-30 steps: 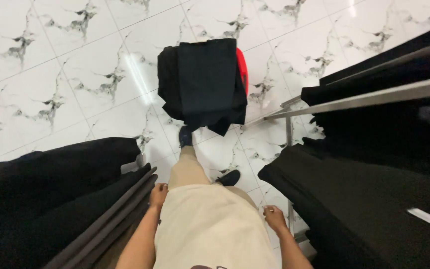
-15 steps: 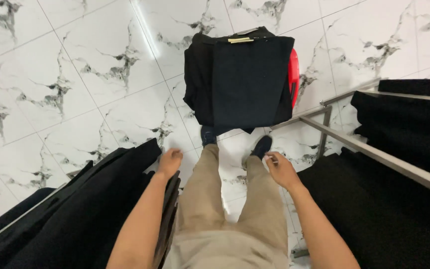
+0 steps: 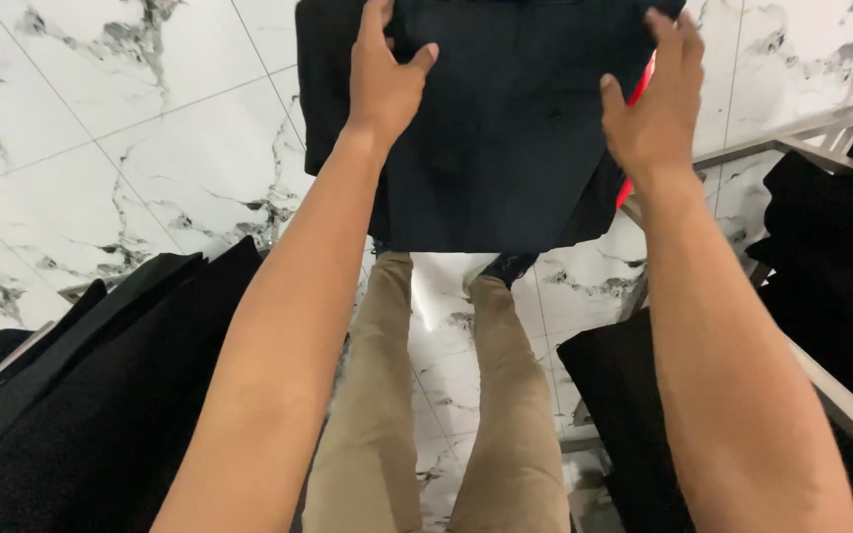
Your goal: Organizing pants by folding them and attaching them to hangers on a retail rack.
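Both arms out, the left hand (image 3: 384, 74) and right hand (image 3: 659, 94) settle spread, unclenched, on the folded dark garment (image 3: 510, 138); gripping its edges looks next.

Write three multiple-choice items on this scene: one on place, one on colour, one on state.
1. Where does the dark folded garment lie?
A. ahead of the feet
B. on the right rack
C. behind the legs

2. What colour are the trousers?
A. blue
B. tan
C. white

3. How are the hands?
A. both in fists
B. both hanging down
C. both spread on the garment

Answers:
1 A, it lies on the marble floor past the feet.
2 B, both legs show tan cloth.
3 C, the left hand and right hand rest open at its edges.
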